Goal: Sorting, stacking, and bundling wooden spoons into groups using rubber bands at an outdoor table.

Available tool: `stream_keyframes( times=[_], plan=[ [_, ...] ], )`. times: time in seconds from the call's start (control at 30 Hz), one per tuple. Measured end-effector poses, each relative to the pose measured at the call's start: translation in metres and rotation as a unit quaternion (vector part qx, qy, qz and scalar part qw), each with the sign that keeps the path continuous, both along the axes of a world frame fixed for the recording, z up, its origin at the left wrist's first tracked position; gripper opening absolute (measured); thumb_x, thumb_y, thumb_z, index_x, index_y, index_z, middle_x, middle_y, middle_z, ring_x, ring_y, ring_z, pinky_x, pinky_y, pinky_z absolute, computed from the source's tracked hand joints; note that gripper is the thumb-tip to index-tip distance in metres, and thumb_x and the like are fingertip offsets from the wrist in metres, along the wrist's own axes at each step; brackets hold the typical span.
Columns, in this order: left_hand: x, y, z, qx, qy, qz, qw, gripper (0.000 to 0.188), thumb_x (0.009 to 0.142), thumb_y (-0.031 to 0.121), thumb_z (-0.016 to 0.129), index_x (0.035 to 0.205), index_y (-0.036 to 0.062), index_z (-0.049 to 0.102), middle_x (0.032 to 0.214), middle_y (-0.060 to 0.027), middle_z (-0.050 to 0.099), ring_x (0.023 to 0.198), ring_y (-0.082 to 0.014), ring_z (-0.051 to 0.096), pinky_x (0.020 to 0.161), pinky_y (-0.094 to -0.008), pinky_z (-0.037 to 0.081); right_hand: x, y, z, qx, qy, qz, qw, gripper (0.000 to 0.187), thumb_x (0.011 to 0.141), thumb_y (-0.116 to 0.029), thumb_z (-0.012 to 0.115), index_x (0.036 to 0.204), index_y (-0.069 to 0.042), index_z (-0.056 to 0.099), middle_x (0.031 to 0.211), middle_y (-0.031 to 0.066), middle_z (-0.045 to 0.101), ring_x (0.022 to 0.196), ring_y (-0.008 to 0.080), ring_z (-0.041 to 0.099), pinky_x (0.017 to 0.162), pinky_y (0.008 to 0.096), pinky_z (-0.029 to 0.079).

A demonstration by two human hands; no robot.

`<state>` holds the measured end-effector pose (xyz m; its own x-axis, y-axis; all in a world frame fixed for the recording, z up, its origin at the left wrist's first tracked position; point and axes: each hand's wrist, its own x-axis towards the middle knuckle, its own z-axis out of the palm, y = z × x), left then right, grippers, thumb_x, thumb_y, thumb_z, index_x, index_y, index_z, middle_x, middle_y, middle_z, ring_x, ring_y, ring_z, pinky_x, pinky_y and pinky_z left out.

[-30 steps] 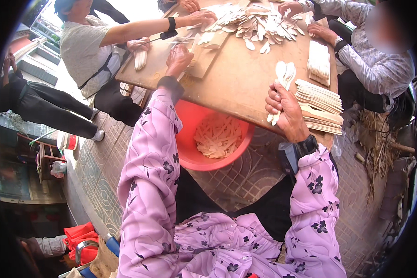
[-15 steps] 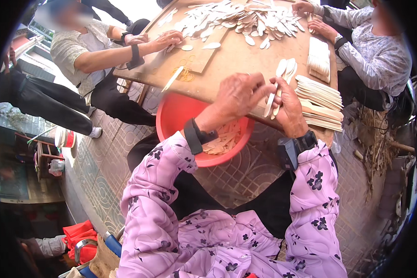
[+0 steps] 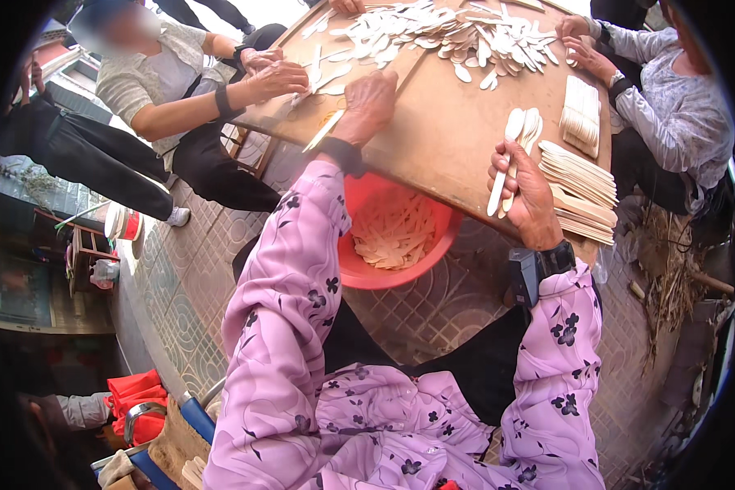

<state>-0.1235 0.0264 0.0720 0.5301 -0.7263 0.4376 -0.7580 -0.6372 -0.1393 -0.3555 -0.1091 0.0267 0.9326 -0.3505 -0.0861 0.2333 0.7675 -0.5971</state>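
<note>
My right hand [image 3: 529, 196] is closed round several pale wooden spoons [image 3: 515, 129], held upright with their bowls up, above the table's near edge. My left hand [image 3: 367, 106] reaches over the board on the table, back of the hand up. Its fingers are bent together, and whatever lies under them is hidden. By its wrist, a flat wooden stick [image 3: 324, 131] juts past the table edge. Ahead lies a big heap of loose wooden spoons [image 3: 433, 33]. Neat rows of stacked wooden spoons [image 3: 580, 180] lie to the right of my right hand.
Below the table edge stands a red basin [image 3: 400, 278] with many wooden pieces in it. A person at the left [image 3: 171, 73] handles spoons at the brown table [image 3: 457, 122]; another person [image 3: 670, 90] sits at the right. Another bundle of spoons [image 3: 581, 114] lies at the right edge.
My left hand has moved away from the spoons in my right hand, forward and left over the board. My right hand keeps its hold on the spoons. The view has shifted slightly.
</note>
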Motion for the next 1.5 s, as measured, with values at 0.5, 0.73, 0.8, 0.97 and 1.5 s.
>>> stream_keyframes(
  times=[0.5,0.73,0.8,0.97,1.5],
  plan=[
    [-0.001,0.138,-0.042,-0.186,0.044,0.056,0.98,0.017,0.074,0.016,0.056,0.077,-0.0007,0.056,0.076,-0.0235,0.058,0.075,-0.0408,0.058,0.067,-0.0471,0.047,0.006,0.007,0.011,-0.032,0.004,0.02,0.999,0.018,0.092,-0.021,0.051,0.091,-0.003,0.05,0.064,-0.001,0.046,0.041,0.0029,0.031,0.035,0.0174,0.028],
    [-0.05,0.15,-0.064,-0.211,0.27,0.044,0.938,0.02,0.069,0.016,0.058,0.076,-0.0032,0.057,0.069,-0.0216,0.059,0.068,-0.035,0.06,0.064,-0.0407,0.046,0.003,0.002,0.006,-0.074,0.008,-0.002,0.997,0.021,0.09,-0.024,0.055,0.09,-0.003,0.051,0.065,-0.0005,0.049,0.043,0.0028,0.033,0.035,0.018,0.026],
    [-0.062,0.158,-0.076,-0.179,0.307,0.071,0.932,0.022,0.07,0.017,0.058,0.077,-0.0033,0.06,0.07,-0.0217,0.06,0.071,-0.0353,0.061,0.063,-0.0401,0.046,0.003,0.003,0.008,-0.068,0.013,-0.008,0.998,0.021,0.09,-0.024,0.055,0.09,-0.003,0.051,0.065,-0.0005,0.049,0.043,0.0028,0.033,0.035,0.0177,0.026],
    [-0.085,0.143,-0.051,-0.027,0.335,0.044,0.941,0.023,0.072,0.02,0.063,0.074,-0.0032,0.061,0.07,-0.0186,0.061,0.071,-0.0329,0.061,0.064,-0.041,0.046,0.002,0.001,0.005,-0.066,0.012,-0.013,0.998,0.021,0.09,-0.024,0.055,0.089,-0.003,0.052,0.065,-0.0009,0.049,0.043,0.0026,0.034,0.035,0.0174,0.027],
    [-0.021,-0.121,-0.004,-0.077,0.181,-0.194,0.961,0.044,0.08,0.035,0.059,0.115,0.0084,0.051,0.097,-0.0177,0.06,0.102,-0.0364,0.051,0.086,-0.0471,0.039,-0.003,0.001,0.014,-0.052,0.017,-0.054,0.997,0.021,0.088,-0.028,0.057,0.089,-0.007,0.055,0.065,-0.0041,0.049,0.044,0.0018,0.034,0.037,0.0173,0.027]
  ],
)
